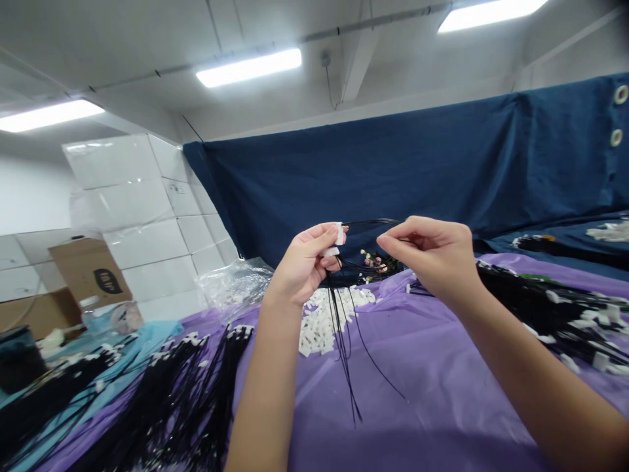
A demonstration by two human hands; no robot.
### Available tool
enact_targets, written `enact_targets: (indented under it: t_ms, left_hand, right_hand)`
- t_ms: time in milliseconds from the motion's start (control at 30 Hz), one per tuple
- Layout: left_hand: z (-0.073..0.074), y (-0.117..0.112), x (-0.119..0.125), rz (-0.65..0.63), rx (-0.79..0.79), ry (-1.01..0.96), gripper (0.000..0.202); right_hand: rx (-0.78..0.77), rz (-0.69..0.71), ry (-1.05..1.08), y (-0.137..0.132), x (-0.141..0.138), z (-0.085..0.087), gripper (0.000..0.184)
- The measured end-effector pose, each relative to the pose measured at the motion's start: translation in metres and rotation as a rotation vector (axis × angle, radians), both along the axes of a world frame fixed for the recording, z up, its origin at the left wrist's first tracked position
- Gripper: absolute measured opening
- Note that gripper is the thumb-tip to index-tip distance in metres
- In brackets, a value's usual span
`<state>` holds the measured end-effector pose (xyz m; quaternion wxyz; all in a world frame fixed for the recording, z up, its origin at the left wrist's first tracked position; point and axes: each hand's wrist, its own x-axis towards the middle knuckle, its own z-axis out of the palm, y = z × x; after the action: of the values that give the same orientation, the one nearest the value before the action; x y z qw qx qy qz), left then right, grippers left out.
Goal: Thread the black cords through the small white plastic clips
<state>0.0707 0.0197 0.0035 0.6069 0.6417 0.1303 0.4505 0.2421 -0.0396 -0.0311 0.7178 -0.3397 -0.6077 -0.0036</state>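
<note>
My left hand (pixel 312 255) is closed, pinching a small white plastic connector (pixel 339 234) between thumb and fingers. A second white connector (pixel 331 252) shows just below it. Thin black wires (pixel 344 347) hang from this hand with their ends loose. More black wire (pixel 368 223) runs across to my right hand (pixel 427 249), whose fingers are pinched together on it. Behind and below my left hand, a heap of white connectors (pixel 322 321) lies on the purple cloth (pixel 393 419).
Bundles of black wires (pixel 171 387) with white ends lie at the left, and more wire bundles (pixel 550 308) at the right. Clear plastic wrap (pixel 236 285) sits by stacked white boxes (pixel 142 196). A dark blue curtain (pixel 393 157) hangs behind. A brown carton (pixel 91 269) stands far left.
</note>
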Motion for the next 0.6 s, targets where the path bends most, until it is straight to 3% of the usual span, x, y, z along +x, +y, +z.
enact_targets:
  t_ms: [600]
  left_hand:
    - [-0.0004, -0.0017, -0.0002, 0.023, 0.042, 0.022, 0.015]
  right_hand:
    - [0.041, -0.055, -0.087, -0.001, 0.0023, -0.0011, 0.006]
